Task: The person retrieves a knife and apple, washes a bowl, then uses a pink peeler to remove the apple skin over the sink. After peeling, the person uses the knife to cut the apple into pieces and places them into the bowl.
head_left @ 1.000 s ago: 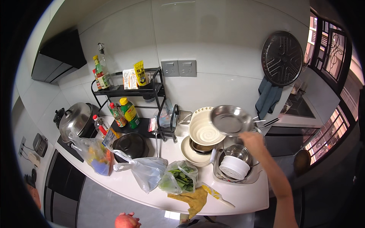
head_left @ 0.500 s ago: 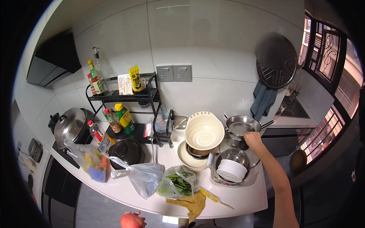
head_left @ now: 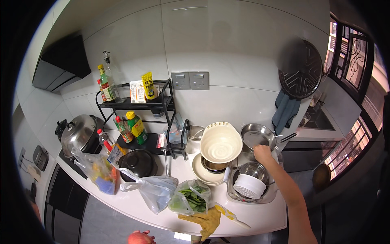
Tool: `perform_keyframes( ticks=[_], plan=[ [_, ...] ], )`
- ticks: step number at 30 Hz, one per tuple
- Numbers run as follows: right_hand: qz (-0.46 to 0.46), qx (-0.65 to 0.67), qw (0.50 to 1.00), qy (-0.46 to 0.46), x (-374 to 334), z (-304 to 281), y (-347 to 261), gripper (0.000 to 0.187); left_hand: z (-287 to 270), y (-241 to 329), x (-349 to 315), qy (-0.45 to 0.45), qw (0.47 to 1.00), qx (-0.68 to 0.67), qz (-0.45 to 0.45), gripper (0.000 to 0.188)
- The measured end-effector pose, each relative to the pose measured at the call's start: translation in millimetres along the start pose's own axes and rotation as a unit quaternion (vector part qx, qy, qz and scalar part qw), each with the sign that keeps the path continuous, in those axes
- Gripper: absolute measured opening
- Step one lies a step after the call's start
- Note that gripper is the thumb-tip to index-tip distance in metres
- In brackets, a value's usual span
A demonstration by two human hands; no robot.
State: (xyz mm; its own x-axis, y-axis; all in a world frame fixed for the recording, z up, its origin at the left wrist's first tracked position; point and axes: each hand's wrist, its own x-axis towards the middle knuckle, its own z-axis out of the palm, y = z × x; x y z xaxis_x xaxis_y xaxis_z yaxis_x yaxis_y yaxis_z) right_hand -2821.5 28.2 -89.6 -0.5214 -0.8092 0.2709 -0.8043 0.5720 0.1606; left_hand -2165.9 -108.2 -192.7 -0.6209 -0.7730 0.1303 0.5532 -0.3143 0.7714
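Nearest, at the lower edge, the left hand [head_left: 148, 236] has its fingers curled around a red round fruit [head_left: 138, 238], held in front of the table [head_left: 268, 217]. At the table's near edge lies a mustard-coloured cloth [head_left: 205, 223], with a knife [head_left: 226, 212] just to its right, white handle outward. Behind the cloth sits a clear bag of leafy greens [head_left: 189, 198]; to its left come a white plastic bag [head_left: 157, 191] and a clear bag of mixed produce [head_left: 98, 173], with a black lidded pot [head_left: 138, 162] behind. On the right, a tray [head_left: 256, 200] holds a white bowl [head_left: 248, 187] and a small steel bowl [head_left: 257, 169]. To its left, a cream colander [head_left: 220, 147] rests above stacked plates [head_left: 198, 171]. Beyond the tray, the right hand [head_left: 263, 153] reaches the near rim of a shallow steel bowl [head_left: 256, 136], fingers bent; whether they grip it I cannot tell. Farther back stand a black rack [head_left: 140, 106] with sauce bottles and a large steel-lidded pot [head_left: 77, 132]. On the wall are grey switched sockets [head_left: 190, 81] and a round black plate [head_left: 305, 72] above a hanging grey-blue towel [head_left: 285, 109].
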Motion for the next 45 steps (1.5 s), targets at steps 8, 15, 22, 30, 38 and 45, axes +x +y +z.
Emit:
perform_keyframes(
  ticks=[8,15,22,30,38,45],
  plan=[
    [0.023,0.037,0.999,0.009,-3,-13,-3,0.023,42,9,8,-0.011,0.998,0.055,-0.006,0.116],
    [0.012,0.022,1.000,0.001,-6,-28,-33,0.034,-21,-3,8,-0.120,0.989,0.077,0.042,0.116],
    [-0.205,0.036,0.978,-0.015,-5,-8,-107,0.023,-21,-1,-5,-0.118,0.989,0.074,0.048,0.110],
    [-0.186,0.093,0.969,0.135,14,-6,-112,0.008,6,-10,10,0.044,0.935,0.333,-0.111,0.100],
    [-0.180,0.106,0.969,0.134,18,-34,-94,0.014,81,-2,85,-0.225,0.969,0.086,-0.052,0.111],
    [-0.348,0.040,0.896,0.271,-55,-117,-117,0.025,154,2,138,-0.212,0.950,-0.144,-0.181,0.104]
  ],
)
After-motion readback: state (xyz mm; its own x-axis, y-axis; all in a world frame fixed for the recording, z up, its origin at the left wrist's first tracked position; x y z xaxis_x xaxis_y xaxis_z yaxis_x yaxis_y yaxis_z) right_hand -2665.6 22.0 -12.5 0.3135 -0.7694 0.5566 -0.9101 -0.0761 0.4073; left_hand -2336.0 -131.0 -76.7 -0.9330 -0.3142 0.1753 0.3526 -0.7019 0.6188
